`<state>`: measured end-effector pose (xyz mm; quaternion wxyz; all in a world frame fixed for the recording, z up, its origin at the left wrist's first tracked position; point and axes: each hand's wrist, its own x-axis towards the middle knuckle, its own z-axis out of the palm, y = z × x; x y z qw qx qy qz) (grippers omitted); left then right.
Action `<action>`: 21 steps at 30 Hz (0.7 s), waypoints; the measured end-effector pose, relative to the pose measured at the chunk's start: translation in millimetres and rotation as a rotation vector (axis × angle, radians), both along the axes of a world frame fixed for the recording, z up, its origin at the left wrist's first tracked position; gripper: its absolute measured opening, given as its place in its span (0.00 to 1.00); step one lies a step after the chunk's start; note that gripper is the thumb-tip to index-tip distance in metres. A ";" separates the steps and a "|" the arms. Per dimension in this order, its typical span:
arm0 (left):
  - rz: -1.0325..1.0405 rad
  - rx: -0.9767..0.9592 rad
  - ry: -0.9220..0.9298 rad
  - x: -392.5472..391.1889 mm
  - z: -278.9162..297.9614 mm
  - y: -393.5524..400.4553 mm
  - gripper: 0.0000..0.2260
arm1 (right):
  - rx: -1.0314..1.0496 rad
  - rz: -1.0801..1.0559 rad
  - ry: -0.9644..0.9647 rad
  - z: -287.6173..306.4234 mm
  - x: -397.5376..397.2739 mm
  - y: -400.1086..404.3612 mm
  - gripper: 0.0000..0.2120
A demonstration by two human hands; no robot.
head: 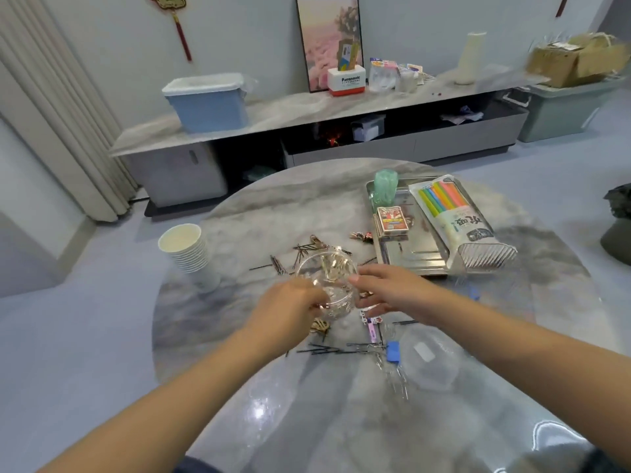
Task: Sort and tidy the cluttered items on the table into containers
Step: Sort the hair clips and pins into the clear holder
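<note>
Clear plastic cup (326, 279) mid-bench, tilted, mouth facing away from me, between my hands. Left hand (290, 310) grips its near-left wall; right hand (386, 290) touches right rim, fingers loosely extended. Hairpins (324, 349) scattered all around cup; nearest cluster lies nearer me, long axes running left-right. Right hand freer to pick.

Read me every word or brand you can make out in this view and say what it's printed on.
"Panasonic": white and red box on the long marble cabinet.
Large Chinese characters on the bag of coloured straws: too blurred to read.
Red card box on the metal tray: print unreadable.
</note>
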<state>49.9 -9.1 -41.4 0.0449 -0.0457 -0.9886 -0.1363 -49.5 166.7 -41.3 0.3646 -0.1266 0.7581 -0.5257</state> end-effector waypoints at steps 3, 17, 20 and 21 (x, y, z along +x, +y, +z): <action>0.052 -0.028 -0.068 19.7 -7.9 -9.8 0.08 | -0.029 0.001 -0.047 -10.5 19.0 -12.2 0.22; 0.446 -0.147 -0.209 72.1 -38.3 -82.0 0.10 | -0.147 -0.033 -0.260 -58.4 71.6 -135.5 0.18; 0.475 -0.098 -0.228 69.3 -46.4 -94.0 0.09 | -0.141 -0.038 -0.276 -61.8 71.8 -147.1 0.19; 0.475 -0.078 -0.236 68.4 -48.7 -96.1 0.09 | -0.132 -0.039 -0.270 -63.1 71.1 -148.1 0.19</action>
